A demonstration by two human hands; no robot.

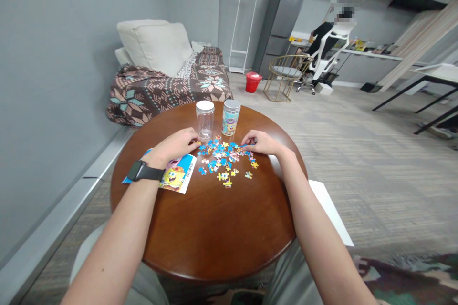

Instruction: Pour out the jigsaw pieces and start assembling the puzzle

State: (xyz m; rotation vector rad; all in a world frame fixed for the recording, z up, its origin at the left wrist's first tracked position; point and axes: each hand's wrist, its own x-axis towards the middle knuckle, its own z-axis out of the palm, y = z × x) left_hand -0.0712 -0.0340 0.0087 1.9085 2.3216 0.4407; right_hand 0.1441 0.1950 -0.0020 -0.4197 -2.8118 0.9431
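Observation:
A loose heap of small jigsaw puzzle pieces point(223, 155), mostly blue, yellow and pink, lies on the round brown table point(218, 233). At the heap's left edge, my left hand point(181, 145) has its fingers bent together at the pieces; what is between the fingertips is too small to tell. My right hand point(263, 143) is at the right edge, thumb and fingers closed on a blue jigsaw puzzle piece point(245, 146). A few yellow pieces point(225, 179) sit joined in front of the heap. Under my left wrist is a cartoon picture sheet point(184, 171), partly covered.
Behind the heap stand a clear jar point(205, 121) with a white lid and a cartoon-printed jar point(231, 119). A blanket-covered sofa point(168, 86) is beyond the table. Farther back are a red bucket point(252, 83), a wire chair point(286, 74) and a seated person point(320, 40).

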